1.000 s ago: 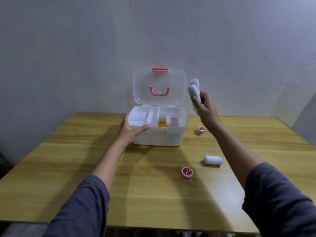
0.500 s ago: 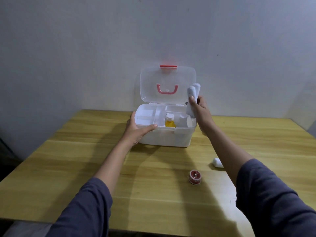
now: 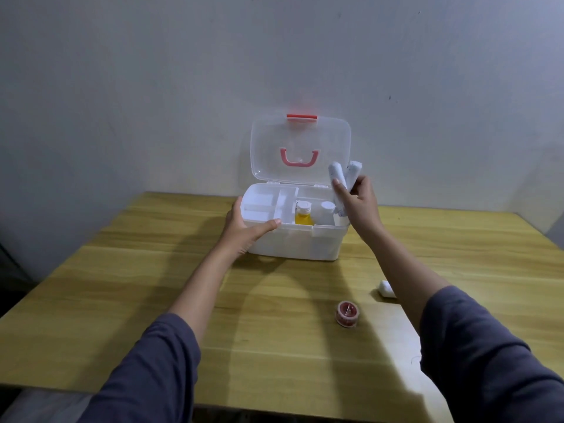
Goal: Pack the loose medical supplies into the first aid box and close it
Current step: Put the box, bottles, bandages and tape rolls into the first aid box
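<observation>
The white first aid box (image 3: 293,244) stands open at the back of the wooden table, its clear lid (image 3: 300,148) upright with a pink handle. Inside I see a white tray on the left, a yellow-liquid bottle (image 3: 303,215) and a white bottle (image 3: 327,210). My left hand (image 3: 244,230) grips the box's front left corner. My right hand (image 3: 358,206) holds two white bandage rolls (image 3: 343,175) upright over the box's right end. A red tape roll (image 3: 347,313) and another white bandage roll (image 3: 387,289), partly hidden by my right forearm, lie on the table.
The wooden table (image 3: 122,300) reaches a grey wall just behind the box. Its front edge runs along the bottom of the view, and my two dark sleeves cover the near corners.
My right hand has brought the two bandage rolls down and leftward, from beside the lid to just above the box's right end. The left hand stays on the box.
</observation>
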{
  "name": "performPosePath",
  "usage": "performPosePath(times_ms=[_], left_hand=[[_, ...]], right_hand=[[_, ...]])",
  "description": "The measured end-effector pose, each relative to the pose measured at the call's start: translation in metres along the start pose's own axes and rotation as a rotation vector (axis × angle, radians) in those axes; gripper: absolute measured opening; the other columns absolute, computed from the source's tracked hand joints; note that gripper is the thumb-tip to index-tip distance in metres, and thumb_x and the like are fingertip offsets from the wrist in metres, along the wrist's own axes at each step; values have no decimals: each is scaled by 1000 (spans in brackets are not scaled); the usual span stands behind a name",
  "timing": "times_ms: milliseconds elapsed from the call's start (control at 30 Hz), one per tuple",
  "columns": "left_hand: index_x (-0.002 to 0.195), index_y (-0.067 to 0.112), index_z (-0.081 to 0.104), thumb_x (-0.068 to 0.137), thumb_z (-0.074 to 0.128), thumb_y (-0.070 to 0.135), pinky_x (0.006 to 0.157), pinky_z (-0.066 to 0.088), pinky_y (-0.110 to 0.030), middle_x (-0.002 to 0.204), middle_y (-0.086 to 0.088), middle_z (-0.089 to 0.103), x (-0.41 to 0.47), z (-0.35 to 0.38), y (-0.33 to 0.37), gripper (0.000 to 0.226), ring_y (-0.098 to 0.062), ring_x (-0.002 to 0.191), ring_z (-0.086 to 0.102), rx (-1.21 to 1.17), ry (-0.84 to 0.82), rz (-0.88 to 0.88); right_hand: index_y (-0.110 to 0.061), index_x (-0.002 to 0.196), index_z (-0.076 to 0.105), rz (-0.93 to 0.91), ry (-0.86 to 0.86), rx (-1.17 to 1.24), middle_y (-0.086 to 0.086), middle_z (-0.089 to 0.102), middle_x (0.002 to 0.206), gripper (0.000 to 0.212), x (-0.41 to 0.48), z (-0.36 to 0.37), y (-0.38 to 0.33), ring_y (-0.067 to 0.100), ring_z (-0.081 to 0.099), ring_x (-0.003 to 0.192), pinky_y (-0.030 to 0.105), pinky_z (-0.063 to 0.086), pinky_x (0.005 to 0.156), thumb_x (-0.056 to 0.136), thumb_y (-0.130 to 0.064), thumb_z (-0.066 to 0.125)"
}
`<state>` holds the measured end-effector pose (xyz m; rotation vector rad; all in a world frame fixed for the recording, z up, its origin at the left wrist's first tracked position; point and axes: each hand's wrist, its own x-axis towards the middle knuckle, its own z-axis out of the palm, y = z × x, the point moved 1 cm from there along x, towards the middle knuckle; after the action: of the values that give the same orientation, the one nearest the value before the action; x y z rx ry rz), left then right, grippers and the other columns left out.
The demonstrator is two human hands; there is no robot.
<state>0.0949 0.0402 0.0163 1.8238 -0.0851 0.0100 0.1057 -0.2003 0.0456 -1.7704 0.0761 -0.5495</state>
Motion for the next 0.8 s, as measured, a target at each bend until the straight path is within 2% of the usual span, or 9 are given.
performPosePath(times_ms=[67, 200, 300, 400, 467, 567, 700, 800], left_hand=[[152, 26, 29, 39, 77, 64, 114, 38, -37, 153, 0, 39, 0, 0, 0, 128, -20, 141, 39, 3, 2, 6], [154, 27, 24, 39, 76, 65, 115, 37, -37, 155, 0, 35, -2, 0, 1, 132, -20, 143, 36, 12, -5, 3], [154, 27, 24, 39, 76, 65, 117, 36, -40, 156, 0, 35, -2, 0, 1, 132, -20, 144, 36, 15, -5, -4], [153, 27, 28, 40, 77, 66, 117, 38, -43, 153, 0, 39, -1, -1, 0, 129, -21, 142, 39, 29, -5, -7], [153, 27, 28, 40, 78, 67, 117, 38, -44, 153, 0, 39, -1, -1, 1, 129, -21, 142, 39, 36, -8, -2], [155, 25, 24, 39, 75, 66, 118, 34, -39, 156, 1, 34, -3, -1, 3, 133, -19, 144, 35, 37, -9, 0], [154, 25, 25, 39, 75, 67, 117, 36, -41, 155, 0, 36, -3, -1, 2, 133, -20, 144, 36, 41, -8, 2], [154, 25, 25, 40, 76, 65, 114, 34, -33, 156, 1, 34, -3, 0, 3, 131, -19, 144, 34, 35, -10, 11]], right_hand=[[-11, 99, 47, -1, 3, -22, -2, 51, 84, 33, 1, 2, -2, 18, 53, 79, 40, 48, 74, 85, -39, 60], [-9, 100, 47, 30, 28, -21, -1, 52, 84, 38, 2, 7, -6, 18, 53, 77, 35, 47, 67, 83, -40, 62], [-10, 101, 49, 53, 43, -56, -4, 54, 85, 45, 1, 8, -7, 18, 56, 79, 37, 51, 69, 78, -44, 66], [-9, 102, 50, 22, 12, -110, -5, 55, 84, 45, -1, 3, -11, 14, 55, 76, 29, 47, 66, 76, -42, 68], [-11, 105, 51, -1, -1, -122, -2, 58, 89, 44, -3, -2, -13, 15, 55, 79, 29, 47, 68, 76, -38, 68], [-12, 104, 52, -18, 20, -148, 0, 60, 92, 41, -6, -8, -14, 14, 55, 79, 27, 46, 67, 75, -35, 69], [-12, 99, 55, -18, -29, -204, -2, 57, 88, 37, -7, -12, -19, 10, 52, 75, 22, 42, 61, 73, -34, 70], [-10, 93, 53, -17, -46, -241, -4, 51, 80, 37, -7, -11, -22, 9, 47, 68, 23, 38, 57, 72, -33, 72]])
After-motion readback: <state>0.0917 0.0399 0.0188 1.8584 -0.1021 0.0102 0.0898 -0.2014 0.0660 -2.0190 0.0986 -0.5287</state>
